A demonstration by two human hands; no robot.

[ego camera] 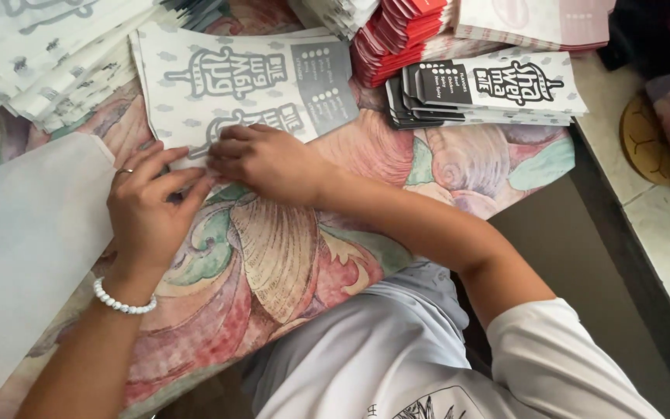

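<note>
Table (pixel 288 256): covered with a cloth printed with shells in pink, green and cream; everything below is placed relative to it.
Plain sheet (pixel 25 248): large translucent white paper lying flat at the table's left edge, one corner just beside the left wrist.
Printed wrapper (pixel 242 85): white paper with grey print, flat on the table's far middle; its near corner lies under both hands.
Loose wrappers (pixel 48 54): fanned white heap at the table's far left corner, overlapping the printed wrapper's left edge.
Black-edged stack (pixel 490 93): neat pile of white sleeves with black panels, at the table's far right.
Red stack (pixel 397 35): red-edged sleeves fanned at the table's far edge, touching the black-edged stack.
Right hand (pixel 265 159): fingers curled and pressed down on the printed wrapper's near corner, fingertips pinching its edge.
Left hand (pixel 149 209): fingers extended and close together, tips touching the same corner beside the right hand; ring on one finger.
Bracelet (pixel 122 301): white beads around the left wrist, above the table's near left.
</note>
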